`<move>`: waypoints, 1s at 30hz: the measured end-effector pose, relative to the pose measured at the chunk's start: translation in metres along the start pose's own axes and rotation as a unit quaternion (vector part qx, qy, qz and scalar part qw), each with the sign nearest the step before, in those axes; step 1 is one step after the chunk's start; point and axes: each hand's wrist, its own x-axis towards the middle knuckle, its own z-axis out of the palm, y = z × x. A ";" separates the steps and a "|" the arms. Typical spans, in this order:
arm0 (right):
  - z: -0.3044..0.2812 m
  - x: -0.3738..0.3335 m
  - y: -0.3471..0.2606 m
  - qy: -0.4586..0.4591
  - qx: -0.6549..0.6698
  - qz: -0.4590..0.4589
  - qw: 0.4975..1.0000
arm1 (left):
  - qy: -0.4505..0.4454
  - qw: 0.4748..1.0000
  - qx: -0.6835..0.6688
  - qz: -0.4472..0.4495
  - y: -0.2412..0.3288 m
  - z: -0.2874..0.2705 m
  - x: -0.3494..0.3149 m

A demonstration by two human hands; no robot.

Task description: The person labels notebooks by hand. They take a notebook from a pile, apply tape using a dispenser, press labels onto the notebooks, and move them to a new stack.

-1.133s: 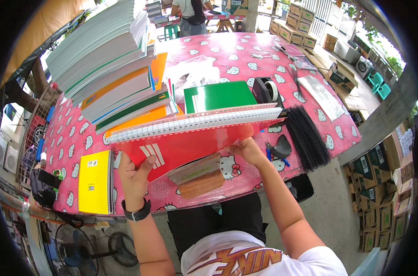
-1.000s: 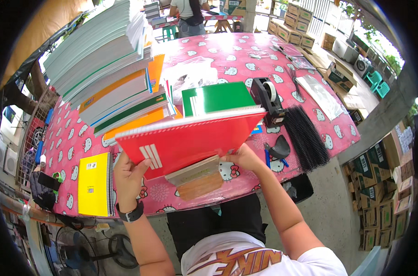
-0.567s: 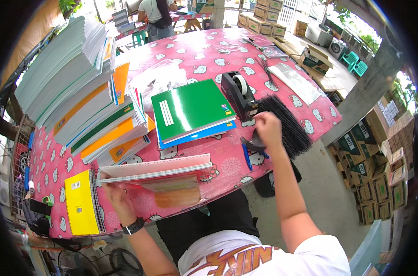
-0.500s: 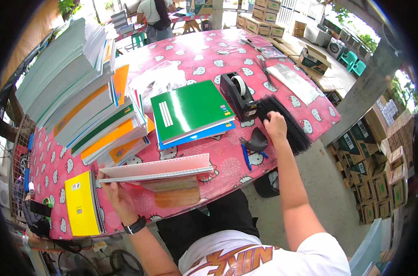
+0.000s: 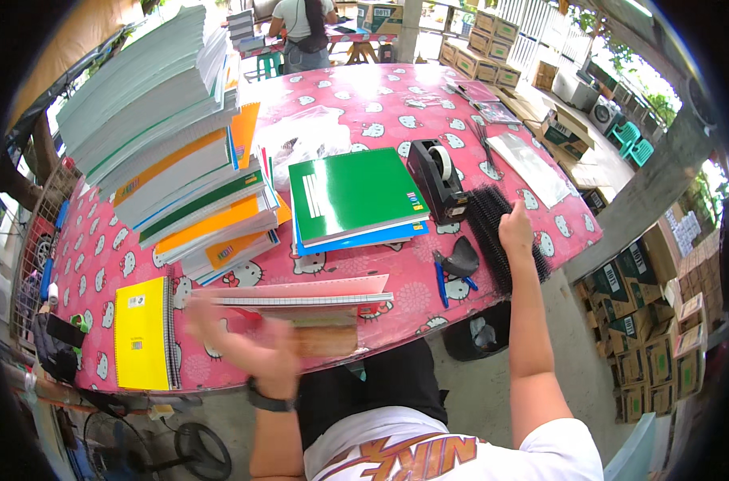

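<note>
An unbound notebook block (image 5: 300, 301) with a pinkish top sheet and a row of punched holes lies in front of me. Under its near side is a brown wooden board (image 5: 324, 341). My left hand (image 5: 256, 353), smeared by motion, is just in front of the block's left part, its fingers and thumb apart and nothing seen in it. To the right, my right hand (image 5: 518, 231) is at a heap of black plastic binding coils (image 5: 488, 228), fingertips pinched together on a coil. Blue-handled pliers (image 5: 443, 280) lie nearby beside a dark, rounded piece (image 5: 462, 258).
A tall stack of notebooks (image 5: 160, 120) stands at the left, with a yellow spiral notebook (image 5: 142, 337) nearer me. Green and blue notebooks (image 5: 356, 192) lie mid-table beside a tape dispenser (image 5: 435, 180). Clear plastic sleeves (image 5: 529, 168) are farther right. A person (image 5: 304, 32) stands beyond the table.
My left hand has let go of the notebook block and moved right, toward me. The block now lies lower on the board. My right hand has shifted slightly over the coils.
</note>
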 end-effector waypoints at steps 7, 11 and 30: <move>-0.091 -0.056 -0.084 -0.206 0.377 -0.115 0.895 | -0.247 0.961 0.051 0.110 0.040 0.054 -0.006; -0.110 -0.106 -0.128 -0.347 0.451 -0.080 0.819 | -0.215 0.965 0.054 0.136 0.042 0.066 -0.005; -0.099 -0.115 -0.150 -0.259 0.422 -0.300 0.815 | -0.315 0.939 -0.122 0.072 0.048 0.041 0.009</move>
